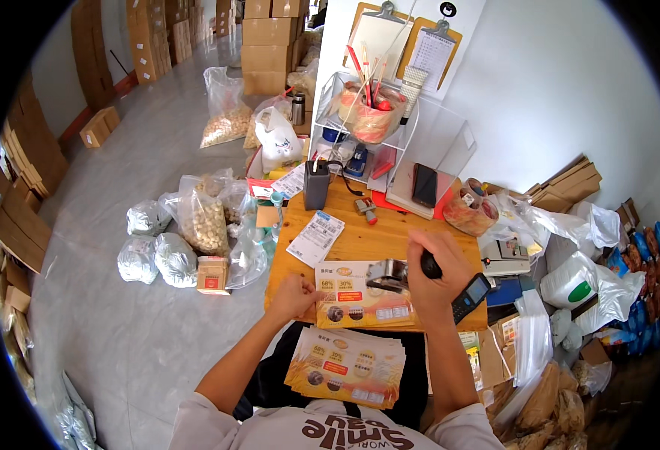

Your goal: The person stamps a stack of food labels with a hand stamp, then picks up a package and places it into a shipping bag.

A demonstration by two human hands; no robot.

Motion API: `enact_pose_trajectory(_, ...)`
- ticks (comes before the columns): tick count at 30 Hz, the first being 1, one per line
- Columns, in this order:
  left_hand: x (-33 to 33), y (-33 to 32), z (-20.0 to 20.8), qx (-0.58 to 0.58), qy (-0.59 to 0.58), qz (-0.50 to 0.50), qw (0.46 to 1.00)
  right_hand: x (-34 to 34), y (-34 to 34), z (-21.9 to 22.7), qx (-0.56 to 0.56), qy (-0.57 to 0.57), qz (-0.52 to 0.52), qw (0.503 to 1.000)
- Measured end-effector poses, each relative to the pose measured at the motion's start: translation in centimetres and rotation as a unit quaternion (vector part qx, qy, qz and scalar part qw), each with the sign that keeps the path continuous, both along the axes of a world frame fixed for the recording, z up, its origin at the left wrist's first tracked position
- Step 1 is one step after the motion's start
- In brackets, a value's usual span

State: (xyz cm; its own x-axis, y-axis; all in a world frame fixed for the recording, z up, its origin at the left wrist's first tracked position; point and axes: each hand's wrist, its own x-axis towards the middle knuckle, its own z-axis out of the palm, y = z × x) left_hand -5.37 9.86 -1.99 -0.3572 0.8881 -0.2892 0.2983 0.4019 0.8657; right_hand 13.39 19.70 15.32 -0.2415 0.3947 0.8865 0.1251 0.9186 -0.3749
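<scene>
My right hand [433, 281] is closed around the black knob of a metal hand stamp [387, 274], tilted over the right part of a yellow-and-white printed sheet [360, 311] at the table's near edge. The stamp's underside is hidden, so contact with the sheet cannot be told. Curled at the sheet's left edge, my left hand [294, 297] pinches it between thumb and fingers. A pile of matching printed sheets [343, 367] rests on my lap. Beside my right wrist lies a dark handheld scanner [471, 297] with a small screen.
On the wooden table [378, 240] lie a shipping label [315, 238], a grey power block [316, 184] and a small red-and-metal tool [366, 211]. A phone [424, 185] and tape rolls [470, 208] are farther right. Filled bags [204, 217] crowd the floor at left.
</scene>
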Motion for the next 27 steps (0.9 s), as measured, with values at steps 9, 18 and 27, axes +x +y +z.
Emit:
enact_pose_trajectory(9, 2.5, -2.4, 0.4, 0.11, 0.147, -0.033, 0.982, 2.7, 0.1, -1.1, -0.014, -0.03, -0.021, 0.999)
enact_pose_trajectory(18, 3.0, -8.2, 2.2, 0.109, -0.017, -0.024, 0.994, 1.3, 1.8, -3.5, -0.015, -0.055, -0.048, 0.997)
enact_pose_trajectory(27, 2.7, -8.5, 3.9, -0.005, 0.177, -0.045, 0.983, -3.1, 3.5, -9.9, -0.053, -0.113, 0.004, 0.992)
